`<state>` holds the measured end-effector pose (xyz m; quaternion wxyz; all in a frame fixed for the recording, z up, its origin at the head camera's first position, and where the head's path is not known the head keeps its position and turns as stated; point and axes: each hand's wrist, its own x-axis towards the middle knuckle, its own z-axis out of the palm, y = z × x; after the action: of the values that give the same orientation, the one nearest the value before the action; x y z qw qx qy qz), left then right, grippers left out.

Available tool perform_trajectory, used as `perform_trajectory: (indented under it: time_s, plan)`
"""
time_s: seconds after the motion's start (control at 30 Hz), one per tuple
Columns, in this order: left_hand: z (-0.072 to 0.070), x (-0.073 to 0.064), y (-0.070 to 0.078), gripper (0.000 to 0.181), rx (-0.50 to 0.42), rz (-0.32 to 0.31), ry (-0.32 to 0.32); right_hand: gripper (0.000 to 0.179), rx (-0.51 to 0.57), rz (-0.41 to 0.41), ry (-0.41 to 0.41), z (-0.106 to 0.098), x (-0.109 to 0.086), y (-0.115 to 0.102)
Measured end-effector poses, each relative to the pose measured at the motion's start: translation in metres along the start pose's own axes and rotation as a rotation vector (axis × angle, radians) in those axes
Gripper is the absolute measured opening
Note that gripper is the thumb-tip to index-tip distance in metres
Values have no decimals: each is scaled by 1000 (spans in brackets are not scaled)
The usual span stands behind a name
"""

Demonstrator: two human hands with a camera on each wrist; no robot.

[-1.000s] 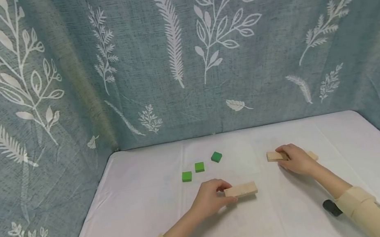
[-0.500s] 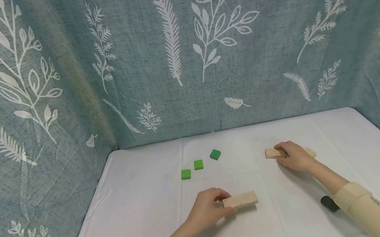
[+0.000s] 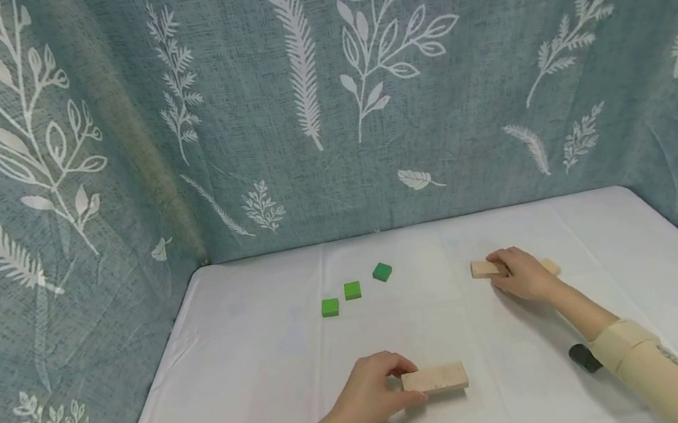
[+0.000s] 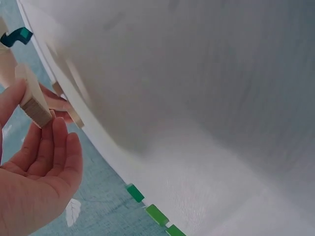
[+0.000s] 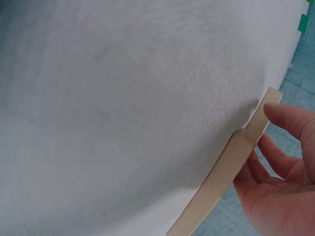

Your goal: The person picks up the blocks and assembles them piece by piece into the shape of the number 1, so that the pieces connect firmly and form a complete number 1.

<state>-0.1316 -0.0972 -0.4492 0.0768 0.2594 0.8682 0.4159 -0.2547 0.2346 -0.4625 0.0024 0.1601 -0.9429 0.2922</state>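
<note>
Left grip, head view: the left hand (image 3: 377,392) pinched the near block (image 3: 439,378), a pale wooden bar, by its left end, thumb and fingers parted only by the wood.
Right grip, head view: the right hand (image 3: 518,275) had its thumb and fingers closed about the far block (image 3: 483,268), whose left end stuck out past them.
Third block, head view: another wooden bar (image 3: 550,267) showed in part behind the right hand.
Green pieces, head view: three small green squares (image 3: 352,290) lay apart in a slanting row, the rightmost darker and turned cornerwise.
Cloth and curtain, head view: a white cloth (image 3: 258,372) lay under everything; a blue-grey curtain (image 3: 243,108) with white leaves hung behind.
Right forearm, head view: a dark object (image 3: 583,358) sat just beside the cuff of the beige sleeve (image 3: 657,368).
Near block, left wrist view: the thumb pressed one side and fingertips met the other; whether the wood touched the cloth could not be told.
Far block, right wrist view: the thumb tip lay over it, the other fingers bent on the opposite side.
Bar beside it, right wrist view: the ends overlapped in sight; contact was unclear.
</note>
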Motion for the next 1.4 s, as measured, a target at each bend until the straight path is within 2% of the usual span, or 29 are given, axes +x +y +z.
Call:
perform_trajectory:
  time_s: [0.4, 0.63, 1.07, 1.4]
  plan:
    - [8, -12, 4, 26, 23, 15, -60, 39, -1, 5, -11, 1, 3, 1]
    - [13, -14, 3, 26, 14, 19, -95, 39, -2, 2, -9, 0, 3, 1]
    - [16, -16, 5, 26, 64, 15, -132, 40, 1, 1, -12, -1, 1, -1]
    - [22, -18, 10, 26, 202, -59, -152, 41, 0, 18, -23, 0, -1, 0]
